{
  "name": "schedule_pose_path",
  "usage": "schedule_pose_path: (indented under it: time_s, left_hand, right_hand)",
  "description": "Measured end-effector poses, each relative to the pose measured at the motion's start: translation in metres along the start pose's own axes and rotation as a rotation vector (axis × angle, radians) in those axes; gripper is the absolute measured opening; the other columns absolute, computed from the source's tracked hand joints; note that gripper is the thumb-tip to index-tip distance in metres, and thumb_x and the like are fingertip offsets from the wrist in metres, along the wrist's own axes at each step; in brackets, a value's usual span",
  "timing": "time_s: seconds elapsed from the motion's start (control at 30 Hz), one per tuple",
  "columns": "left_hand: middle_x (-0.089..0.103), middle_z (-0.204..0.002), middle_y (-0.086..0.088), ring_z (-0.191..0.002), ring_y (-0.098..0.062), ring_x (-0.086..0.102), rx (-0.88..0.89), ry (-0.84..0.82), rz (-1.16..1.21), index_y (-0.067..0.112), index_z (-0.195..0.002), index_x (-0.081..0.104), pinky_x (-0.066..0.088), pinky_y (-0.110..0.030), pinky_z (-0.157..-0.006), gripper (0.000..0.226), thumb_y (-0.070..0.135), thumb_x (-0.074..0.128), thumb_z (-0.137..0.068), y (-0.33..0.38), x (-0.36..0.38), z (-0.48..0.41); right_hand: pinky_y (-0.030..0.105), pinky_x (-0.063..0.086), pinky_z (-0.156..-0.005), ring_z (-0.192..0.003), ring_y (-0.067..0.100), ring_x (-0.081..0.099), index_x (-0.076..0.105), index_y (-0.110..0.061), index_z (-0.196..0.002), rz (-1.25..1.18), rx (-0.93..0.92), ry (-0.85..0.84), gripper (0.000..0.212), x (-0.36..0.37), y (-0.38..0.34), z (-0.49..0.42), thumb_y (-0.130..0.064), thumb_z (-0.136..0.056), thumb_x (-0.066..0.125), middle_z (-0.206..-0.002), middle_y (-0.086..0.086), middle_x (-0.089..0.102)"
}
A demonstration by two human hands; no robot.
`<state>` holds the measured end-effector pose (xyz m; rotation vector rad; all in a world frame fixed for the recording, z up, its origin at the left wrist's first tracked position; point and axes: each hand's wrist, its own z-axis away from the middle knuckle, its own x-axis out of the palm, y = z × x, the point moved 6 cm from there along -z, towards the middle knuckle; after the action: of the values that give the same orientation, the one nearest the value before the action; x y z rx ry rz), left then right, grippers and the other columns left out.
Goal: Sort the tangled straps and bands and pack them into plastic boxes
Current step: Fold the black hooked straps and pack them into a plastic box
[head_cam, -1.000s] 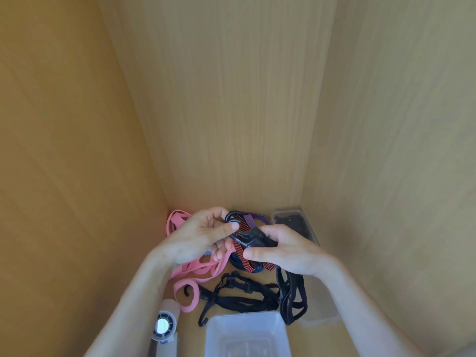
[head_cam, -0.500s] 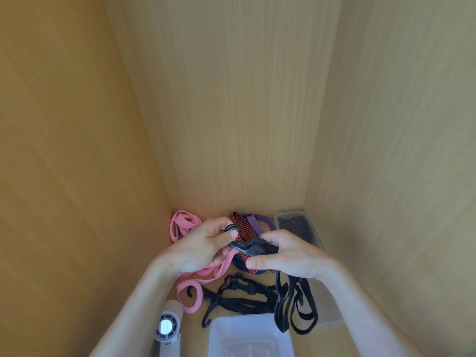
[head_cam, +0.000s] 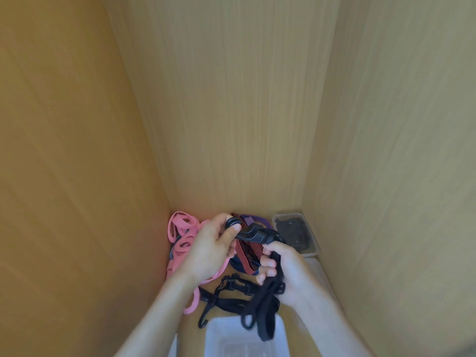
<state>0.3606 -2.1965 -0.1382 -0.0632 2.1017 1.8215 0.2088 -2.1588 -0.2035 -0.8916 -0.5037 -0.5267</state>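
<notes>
My left hand point(head_cam: 211, 249) pinches the black plastic hook end point(head_cam: 251, 234) of a strap over the pile. Lower and to the right, my right hand point(head_cam: 286, 274) grips the bundled black strap point(head_cam: 265, 313), whose loops hang down over a clear plastic box point(head_cam: 221, 338) at the bottom edge. Under the hands lie a red-and-black striped band point(head_cam: 246, 256), a purple band point(head_cam: 255, 219) and pink bands point(head_cam: 180, 235). A black strap with buckles and a hook point(head_cam: 226, 297) lies on the floor.
A second plastic box point(head_cam: 309, 251) holding dark items stands in the back right corner. Wooden walls close in on the left, back and right. A white box part shows at the bottom left point(head_cam: 173, 349).
My right hand has slid down from the hook end to the black strap and gathered it, and the loops now hang over the near box. The left hand keeps the hook end.
</notes>
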Motion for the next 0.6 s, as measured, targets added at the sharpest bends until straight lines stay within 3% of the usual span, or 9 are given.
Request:
schedule_pose_path:
  time_s: [0.13, 0.23, 0.37, 0.5, 0.6]
  left_hand:
    - [0.054, -0.061, 0.010, -0.055, -0.004, 0.049, 0.220, 0.123, -0.398, 0.023, -0.097, 0.053, 0.033, -0.017, -0.050, 0.012, 0.031, 0.048, -0.105, 0.010, 0.019, 0.014]
    - [0.050, -0.065, 0.014, -0.059, -0.004, 0.051, 0.312, 0.117, -0.540, 0.026, -0.099, 0.049, 0.031, -0.017, -0.048, 0.017, 0.041, 0.041, -0.104, 0.012, 0.030, 0.020]
    - [0.055, -0.068, 0.009, -0.060, -0.011, 0.053, 0.312, 0.154, -0.545, 0.023, -0.099, 0.050, 0.032, -0.019, -0.049, 0.014, 0.036, 0.045, -0.104, 0.008, 0.018, 0.018]
    - [0.053, -0.062, 0.010, -0.059, -0.003, 0.054, 0.273, 0.179, -0.550, 0.028, -0.099, 0.051, 0.037, -0.017, -0.049, 0.006, 0.025, 0.050, -0.103, 0.005, -0.003, 0.012]
    - [0.055, -0.066, 0.007, -0.061, -0.009, 0.052, 0.269, 0.106, -0.562, 0.029, -0.097, 0.050, 0.039, -0.025, -0.052, 0.008, 0.024, 0.048, -0.104, 0.004, -0.006, 0.011]
  right_hand:
    - [0.029, 0.045, -0.049, -0.043, 0.014, 0.036, 0.048, -0.011, -0.078, -0.304, -0.020, 0.057, 0.018, 0.008, 0.001, -0.002, -0.011, -0.096, 0.047, -0.057, 0.001, 0.039]
    - [0.030, 0.046, -0.051, -0.047, 0.015, 0.041, 0.051, -0.009, -0.090, -0.337, -0.043, 0.076, 0.009, 0.006, -0.006, 0.000, -0.006, -0.094, 0.043, -0.061, 0.004, 0.045]
    - [0.026, 0.038, -0.046, -0.049, 0.015, 0.039, 0.052, -0.008, -0.088, -0.139, 0.019, -0.066, 0.009, 0.001, -0.009, 0.008, -0.002, -0.081, 0.051, -0.066, 0.005, 0.045]
    - [0.024, 0.035, -0.042, -0.049, 0.014, 0.038, 0.062, -0.002, -0.099, 0.082, 0.059, -0.239, 0.022, -0.011, -0.012, 0.013, -0.018, -0.085, 0.068, -0.070, 0.005, 0.045]
    - [0.021, 0.030, -0.041, -0.048, 0.010, 0.034, 0.063, -0.006, -0.096, 0.329, -0.004, -0.201, 0.031, -0.026, -0.021, 0.009, -0.031, -0.085, 0.077, -0.066, 0.001, 0.042]
